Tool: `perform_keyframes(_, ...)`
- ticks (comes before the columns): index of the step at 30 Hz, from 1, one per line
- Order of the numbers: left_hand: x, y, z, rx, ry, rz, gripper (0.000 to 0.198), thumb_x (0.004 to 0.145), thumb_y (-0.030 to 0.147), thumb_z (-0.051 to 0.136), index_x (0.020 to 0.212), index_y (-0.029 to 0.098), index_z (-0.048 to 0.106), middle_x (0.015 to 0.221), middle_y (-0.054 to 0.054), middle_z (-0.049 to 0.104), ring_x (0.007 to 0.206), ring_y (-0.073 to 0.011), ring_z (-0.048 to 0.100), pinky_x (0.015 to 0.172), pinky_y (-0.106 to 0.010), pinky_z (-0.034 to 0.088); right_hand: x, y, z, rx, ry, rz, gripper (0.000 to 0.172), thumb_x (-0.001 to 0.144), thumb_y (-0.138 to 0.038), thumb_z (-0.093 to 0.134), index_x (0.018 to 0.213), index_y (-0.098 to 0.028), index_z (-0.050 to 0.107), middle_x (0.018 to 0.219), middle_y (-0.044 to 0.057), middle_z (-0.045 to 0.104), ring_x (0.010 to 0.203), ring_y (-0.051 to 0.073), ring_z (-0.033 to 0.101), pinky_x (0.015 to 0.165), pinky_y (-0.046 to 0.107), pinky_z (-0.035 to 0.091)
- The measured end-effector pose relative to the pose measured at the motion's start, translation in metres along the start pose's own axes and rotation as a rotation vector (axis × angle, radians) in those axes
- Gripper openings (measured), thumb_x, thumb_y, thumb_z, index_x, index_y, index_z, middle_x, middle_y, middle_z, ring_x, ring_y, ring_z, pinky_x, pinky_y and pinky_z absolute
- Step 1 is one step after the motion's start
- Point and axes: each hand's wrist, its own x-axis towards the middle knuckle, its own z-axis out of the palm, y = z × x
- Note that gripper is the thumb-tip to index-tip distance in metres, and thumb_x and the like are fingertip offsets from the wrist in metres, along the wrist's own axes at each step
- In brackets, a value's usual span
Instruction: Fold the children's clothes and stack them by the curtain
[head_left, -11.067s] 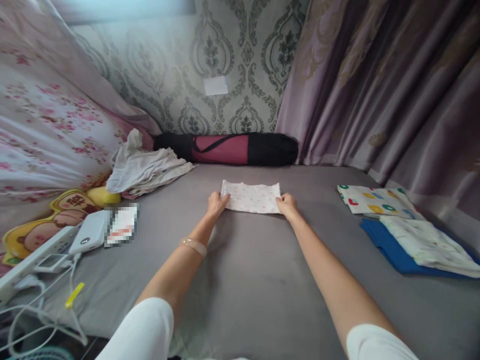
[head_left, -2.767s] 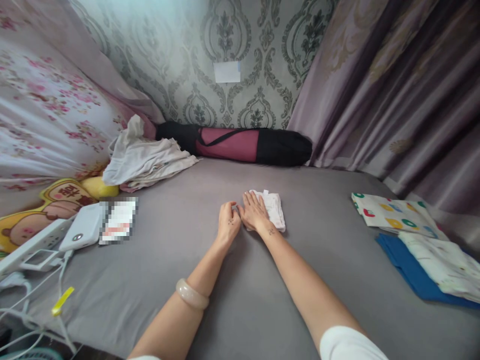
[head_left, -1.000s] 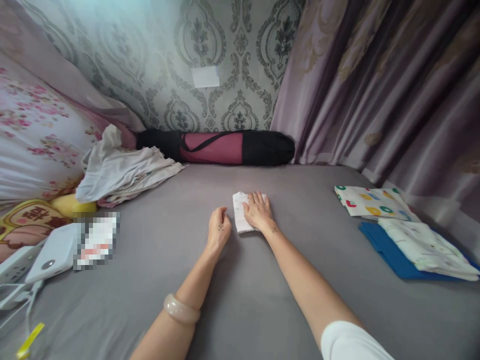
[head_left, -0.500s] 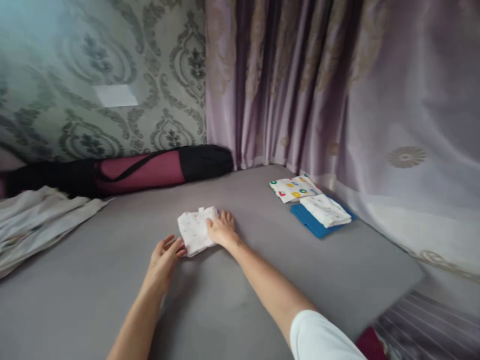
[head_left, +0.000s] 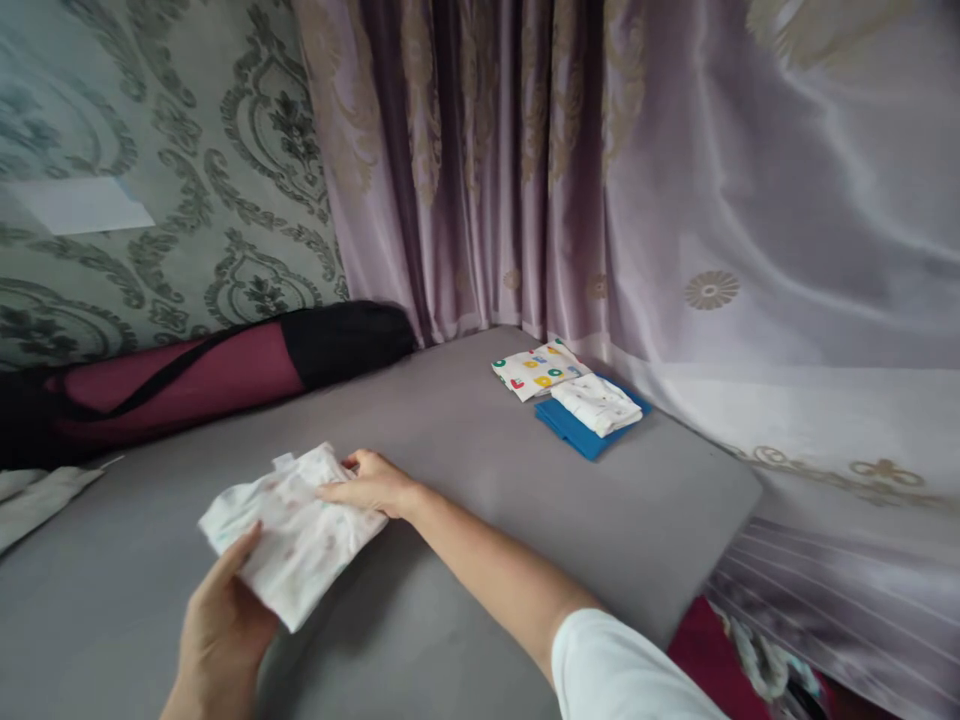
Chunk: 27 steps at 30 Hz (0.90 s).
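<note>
A folded white cloth (head_left: pixel 300 535) with faint small prints and a little tag hangs in the air, tilted, above the grey sheet. My left hand (head_left: pixel 229 610) grips its near left side, thumb on top and fingers underneath. On the far right side, my right hand (head_left: pixel 371 485) pinches the same cloth, its thumb lying across the upper face. Whether the cloth is a garment I cannot tell. Farther right lie a folded white cloth with colourful prints (head_left: pixel 536 368), a folded white patterned cloth (head_left: pixel 596 403) and a folded blue cloth (head_left: pixel 574 428) partly beneath it.
The grey bed surface (head_left: pixel 480 560) ends at an edge on the right. A long maroon and black bag (head_left: pixel 195 375) lies along the wall. Purple curtains (head_left: pixel 480 180) hang behind. A crumpled pale cloth (head_left: pixel 45 500) is at far left. Maroon fabric (head_left: pixel 709 655) shows below the edge.
Both hands have lifted the folded cloth off the bed and closed on its sides, bringing it nearer to me. The view has turned to the right.
</note>
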Motion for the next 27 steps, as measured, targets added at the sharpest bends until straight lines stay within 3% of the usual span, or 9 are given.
perform_keyframes(6, 0.006, -0.002, -0.006, 0.001, 0.071, -0.056, 0.052, 0.076, -0.002, 0.052, 0.123, 0.019, 0.063, 0.094, -0.004, 0.076, 0.1, -0.0289, 0.07, 0.088, -0.042, 0.059, -0.009, -0.013, 0.004, -0.116, 0.061, -0.092, 0.073, 0.054, -0.046, 0.086, 0.116, -0.021, 0.057, 0.11, 0.004, 0.065, 0.1, 0.022, 0.063, 0.081, 0.029, 0.051)
perform_keyframes(9, 0.006, 0.0, -0.008, -0.046, 0.051, -0.03, 0.054, 0.074, -0.003, 0.051, 0.121, 0.021, 0.065, 0.098, -0.004, 0.076, 0.106, -0.0295, 0.067, 0.09, -0.043, 0.058, -0.006, -0.014, 0.001, 0.093, 0.055, -0.052, 0.06, 0.059, -0.05, 0.084, 0.106, -0.021, 0.061, 0.1, 0.002, 0.065, 0.092, 0.018, 0.063, 0.08, 0.027, 0.05)
perform_keyframes(12, -0.002, 0.006, -0.006, -0.143, -0.009, 0.065, 0.051, 0.078, -0.002, 0.046, 0.118, 0.022, 0.067, 0.106, -0.004, 0.074, 0.113, -0.0259, 0.064, 0.091, -0.037, 0.058, -0.003, -0.016, -0.01, 0.422, -0.191, 0.149, 0.046, 0.075, -0.063, 0.067, 0.086, -0.018, 0.063, 0.077, 0.0, 0.062, 0.072, 0.016, 0.061, 0.07, 0.029, 0.052)
perform_keyframes(14, -0.007, 0.008, -0.005, -0.155, -0.029, 0.1, 0.051, 0.079, -0.003, 0.044, 0.117, 0.023, 0.067, 0.11, -0.002, 0.073, 0.115, -0.0251, 0.063, 0.091, -0.037, 0.057, -0.004, -0.017, -0.018, 0.604, -0.414, 0.315, 0.056, 0.083, -0.071, 0.049, 0.077, -0.016, 0.062, 0.068, 0.002, 0.06, 0.065, 0.018, 0.061, 0.067, 0.034, 0.053)
perform_keyframes(16, -0.007, 0.006, -0.003, -0.122, -0.01, 0.088, 0.05, 0.079, -0.003, 0.047, 0.116, 0.023, 0.067, 0.112, -0.002, 0.073, 0.115, -0.0264, 0.063, 0.091, -0.039, 0.058, -0.006, -0.016, -0.022, 0.716, -0.516, 0.412, 0.062, 0.085, -0.074, 0.042, 0.077, -0.015, 0.062, 0.067, 0.003, 0.061, 0.062, 0.019, 0.061, 0.066, 0.037, 0.054)
perform_keyframes(18, -0.004, 0.0, -0.002, -0.072, 0.028, 0.061, 0.048, 0.077, -0.004, 0.051, 0.114, 0.022, 0.068, 0.112, -0.002, 0.073, 0.113, -0.0276, 0.063, 0.09, -0.039, 0.059, -0.009, -0.014, -0.022, 0.736, -0.528, 0.405, 0.055, 0.08, -0.069, 0.057, 0.082, -0.014, 0.063, 0.071, 0.003, 0.064, 0.063, 0.017, 0.062, 0.067, 0.035, 0.054)
perform_keyframes(21, 0.001, -0.008, 0.001, -0.002, 0.057, 0.036, 0.046, 0.075, -0.003, 0.054, 0.111, 0.022, 0.068, 0.112, -0.003, 0.072, 0.111, -0.0285, 0.064, 0.09, -0.039, 0.059, -0.012, -0.005, -0.018, 0.648, -0.484, 0.331, 0.042, 0.062, -0.04, 0.087, 0.087, -0.014, 0.065, 0.076, 0.001, 0.066, 0.065, 0.014, 0.063, 0.068, 0.028, 0.053)
perform_keyframes(24, 0.001, -0.015, 0.004, 0.038, 0.017, -0.02, 0.044, 0.077, 0.003, 0.056, 0.115, 0.023, 0.066, 0.112, -0.005, 0.071, 0.112, -0.03, 0.064, 0.091, -0.04, 0.058, -0.02, 0.001, -0.024, 0.575, -0.354, 0.314, 0.043, 0.051, -0.017, 0.091, 0.085, -0.014, 0.065, 0.076, -0.001, 0.066, 0.064, 0.012, 0.063, 0.069, 0.026, 0.053)
perform_keyframes(27, 0.001, -0.018, 0.005, 0.026, -0.085, -0.063, 0.036, 0.081, 0.012, 0.054, 0.114, 0.02, 0.066, 0.115, -0.008, 0.07, 0.118, -0.0286, 0.061, 0.094, -0.04, 0.057, -0.037, -0.002, -0.051, 0.567, -0.246, 0.281, 0.043, 0.052, -0.013, 0.086, 0.09, -0.015, 0.066, 0.081, 0.0, 0.068, 0.07, 0.013, 0.065, 0.075, 0.03, 0.053)
